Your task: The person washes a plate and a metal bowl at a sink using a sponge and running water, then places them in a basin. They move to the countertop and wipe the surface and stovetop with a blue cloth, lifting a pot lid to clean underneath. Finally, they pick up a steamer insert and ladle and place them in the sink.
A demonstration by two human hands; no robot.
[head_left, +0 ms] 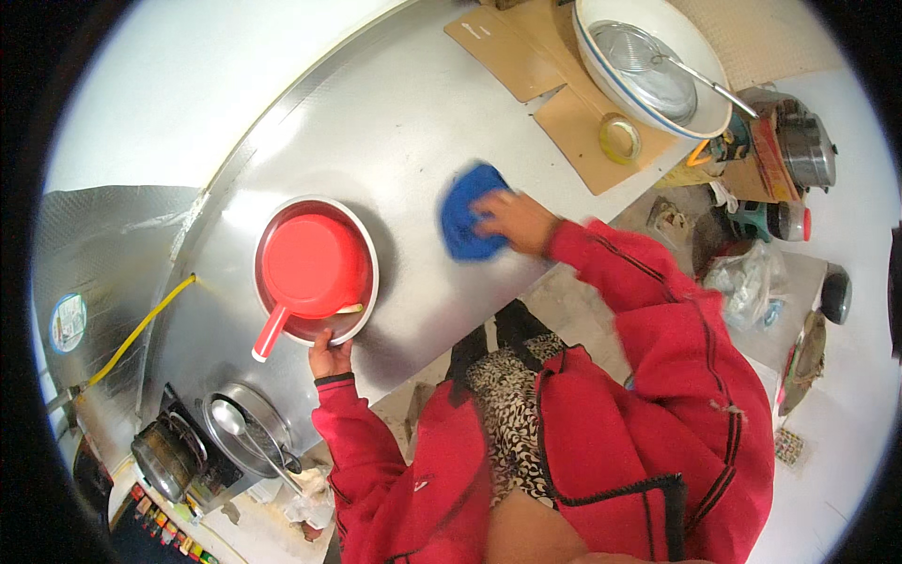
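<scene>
My right hand [513,220] presses a blue cloth [471,211] against the silvery, foil-like countertop [416,141]; hand and cloth are slightly blurred. With its fingers on the near rim, my left hand [331,356] grips a metal basin [375,282]. Inside that basin rests a red plastic dipper [313,257], bottom up, its handle jutting over the rim towards me. A small pale yellowish piece [349,309] shows beside the dipper.
Flattened cardboard [507,53] lies at the far right under a white enamel bowl [599,63] with a wire strainer [627,49]; a tape roll [620,139] is beside it. To the left stand a steel pan [243,430] with a ladle, a dark pot [165,455] and a yellow hose [141,328].
</scene>
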